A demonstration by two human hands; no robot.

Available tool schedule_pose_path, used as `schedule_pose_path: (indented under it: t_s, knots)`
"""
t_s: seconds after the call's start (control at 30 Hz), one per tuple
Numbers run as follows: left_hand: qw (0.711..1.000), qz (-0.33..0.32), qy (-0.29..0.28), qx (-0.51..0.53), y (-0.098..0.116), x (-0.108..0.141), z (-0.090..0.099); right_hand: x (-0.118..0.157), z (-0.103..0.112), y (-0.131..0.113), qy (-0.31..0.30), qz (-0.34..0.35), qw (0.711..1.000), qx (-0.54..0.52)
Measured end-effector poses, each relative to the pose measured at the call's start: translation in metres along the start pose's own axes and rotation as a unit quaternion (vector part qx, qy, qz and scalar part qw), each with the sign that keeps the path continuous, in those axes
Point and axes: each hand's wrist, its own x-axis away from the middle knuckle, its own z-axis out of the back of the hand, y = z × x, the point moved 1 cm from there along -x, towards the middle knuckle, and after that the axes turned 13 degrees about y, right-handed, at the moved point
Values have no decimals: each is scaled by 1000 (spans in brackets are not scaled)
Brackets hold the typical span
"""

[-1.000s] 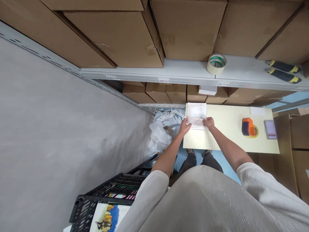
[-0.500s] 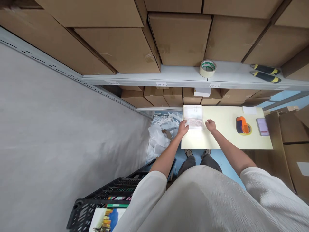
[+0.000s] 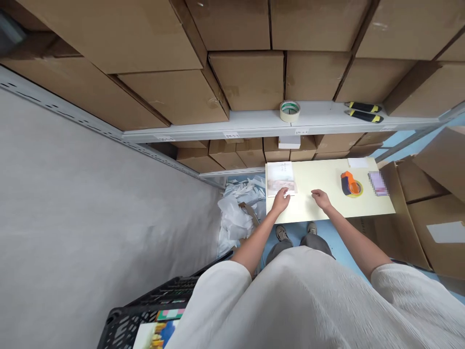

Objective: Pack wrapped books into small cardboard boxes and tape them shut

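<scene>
A pale book (image 3: 279,175) with a pinkish landscape cover lies flat at the left end of the cream tabletop (image 3: 312,171). My left hand (image 3: 281,200) is over the book's lower edge, thumb and fingers apart; whether it touches the cover I cannot tell. To the right, apart from the book, my right hand (image 3: 321,199) hovers over the bare tabletop. Its fingertips are drawn together, and anything between them is too small to make out. An orange and dark tape dispenser (image 3: 348,183) with a yellow roll sits farther right, beside a blurred purple stack (image 3: 378,183).
Cardboard boxes (image 3: 247,80) fill the shelves ahead, where a masking tape roll (image 3: 289,112) and two utility knives (image 3: 363,111) lie. Crumpled white plastic (image 3: 236,218) heaps left of the table. A black crate (image 3: 119,317) stands lower left; a large open carton (image 3: 417,232) stands right.
The view has swung right and up. My left hand has gone from the book's left edge to its lower right part. My right hand is now farther from the book.
</scene>
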Motion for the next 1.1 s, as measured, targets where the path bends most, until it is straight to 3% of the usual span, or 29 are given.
schedule_pose_path:
  t_s: [0.2,0.37,0.5,0.63,0.73,0.87,1.1]
  knots:
    - [1000,3,-9,30,25,26,-38,-4,42,8,0,15,1000,-1]
    - [998,21,37,43,41,42,-67,-28,66,7,-55,43,998,5]
    - [989,55,124,61,40,70,-76,-44,62,-6,-138,90,986,29]
    - [970,87,215,75,33,114,-66,-33,36,-24,-240,141,959,49]
    - [949,104,287,80,28,153,-47,-3,8,-37,-307,177,934,46]
    - [911,119,384,91,20,211,-12,57,-31,-50,-382,220,896,43]
    - [842,106,520,101,-3,350,39,204,-80,-48,-516,318,794,46]
